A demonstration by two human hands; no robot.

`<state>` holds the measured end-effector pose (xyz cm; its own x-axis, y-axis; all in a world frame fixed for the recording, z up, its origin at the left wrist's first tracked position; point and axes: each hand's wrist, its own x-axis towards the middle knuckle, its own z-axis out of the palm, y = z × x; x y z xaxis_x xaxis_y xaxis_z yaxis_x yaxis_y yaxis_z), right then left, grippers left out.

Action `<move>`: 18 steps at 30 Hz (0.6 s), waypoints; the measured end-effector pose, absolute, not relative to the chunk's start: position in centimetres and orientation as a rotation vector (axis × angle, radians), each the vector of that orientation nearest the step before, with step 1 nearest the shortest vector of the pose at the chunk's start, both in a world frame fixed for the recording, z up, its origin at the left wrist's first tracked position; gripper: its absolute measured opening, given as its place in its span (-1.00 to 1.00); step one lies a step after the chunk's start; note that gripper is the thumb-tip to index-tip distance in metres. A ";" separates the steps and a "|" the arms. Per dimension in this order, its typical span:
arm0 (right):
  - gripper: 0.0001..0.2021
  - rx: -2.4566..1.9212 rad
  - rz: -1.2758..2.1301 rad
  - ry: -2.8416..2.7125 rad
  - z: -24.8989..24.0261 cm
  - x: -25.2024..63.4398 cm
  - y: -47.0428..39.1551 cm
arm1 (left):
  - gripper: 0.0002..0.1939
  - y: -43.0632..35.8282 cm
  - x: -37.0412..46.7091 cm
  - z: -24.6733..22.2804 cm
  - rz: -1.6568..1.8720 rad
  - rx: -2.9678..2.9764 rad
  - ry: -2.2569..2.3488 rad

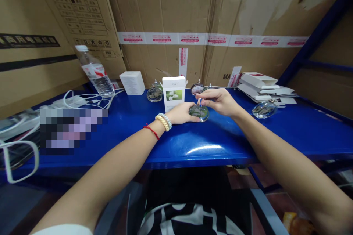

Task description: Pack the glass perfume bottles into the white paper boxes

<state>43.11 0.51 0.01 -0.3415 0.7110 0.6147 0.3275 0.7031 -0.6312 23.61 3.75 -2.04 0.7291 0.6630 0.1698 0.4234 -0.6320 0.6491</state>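
Observation:
On the blue table, a round glass bottle is gripped at its left side by my left hand. Fingers of my right hand pinch the small neck piece at the bottle's top. Just behind my left hand stands an upright white box with a green flower picture. Another glass bottle is left of that box, and a bottle with a dark front stands behind my hands, partly beside one more. A further glass bottle lies tilted at the right.
The blue table backs onto cardboard. A water bottle, a small white box, white cables and a blurred-out patch are at the left. Flattened white boxes are stacked at the right, near a blue frame post.

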 end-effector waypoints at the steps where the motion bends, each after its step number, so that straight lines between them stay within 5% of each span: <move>1: -0.72 -0.796 0.513 -1.946 -0.1 43.2 0.6 | -0.53 3.8 23.6 -2.1 0.530 2.338 0.817; 12: -0.62 -0.862 0.759 -1.916 -0.4 43.5 1.3 | -0.53 3.8 23.7 -2.4 0.536 2.316 0.791; 18: -0.51 -0.887 0.629 -2.078 -0.8 43.7 0.6 | -0.52 3.3 23.5 -1.8 0.553 2.418 0.833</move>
<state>43.69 0.65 -0.77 -0.4563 0.7612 0.4607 0.3782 0.6346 -0.6740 23.54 3.33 -1.80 0.7276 0.6549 0.2043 0.4430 -0.6759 0.5889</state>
